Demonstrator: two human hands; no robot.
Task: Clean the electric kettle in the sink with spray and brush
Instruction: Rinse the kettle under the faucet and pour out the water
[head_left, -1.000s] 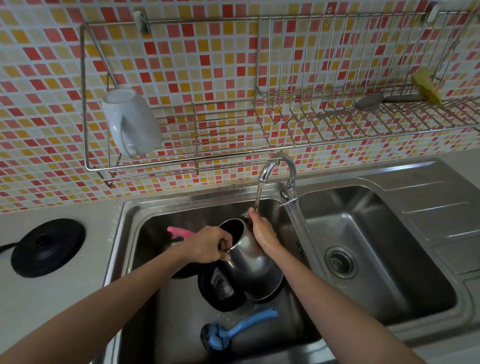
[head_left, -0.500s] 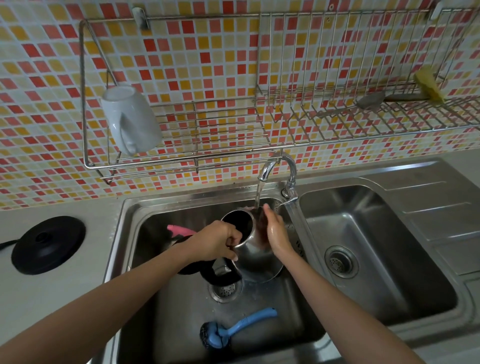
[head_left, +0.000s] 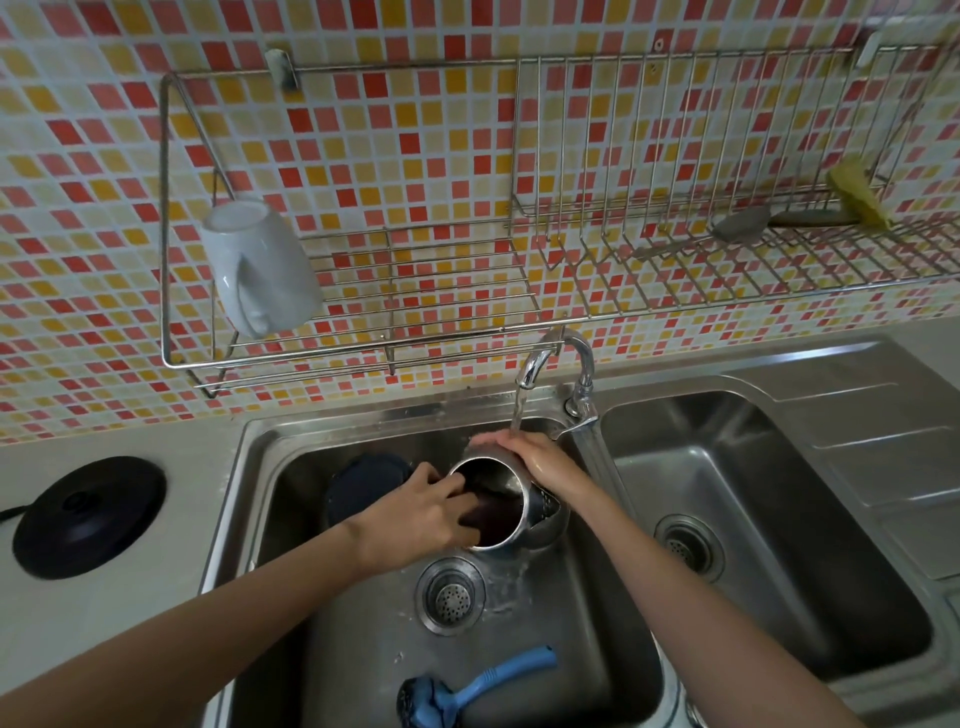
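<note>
The steel electric kettle (head_left: 540, 514) lies tilted in the left sink basin (head_left: 363, 644), its mouth turned toward me, under the running tap (head_left: 550, 358). My right hand (head_left: 540, 457) grips the kettle's upper rim and side, with the water falling onto it. My left hand (head_left: 415, 514) reaches into the kettle's mouth with its fingers inside. The kettle's open black lid (head_left: 363, 483) hangs behind my left hand. A blue brush (head_left: 467, 686) lies on the basin floor near the front edge. No spray bottle is visible.
The drain strainer (head_left: 451, 596) sits just below the kettle. The right basin (head_left: 779, 519) holds nothing. The black kettle base (head_left: 88, 514) rests on the counter at left. A wall rack (head_left: 363, 291) above carries a white mug (head_left: 260, 270) and a yellow-handled utensil (head_left: 857, 192).
The kettle has been turned so its mouth faces me. My left hand left the handle and went inside the mouth. My right hand shifted onto the top rim. The pink object is hidden now.
</note>
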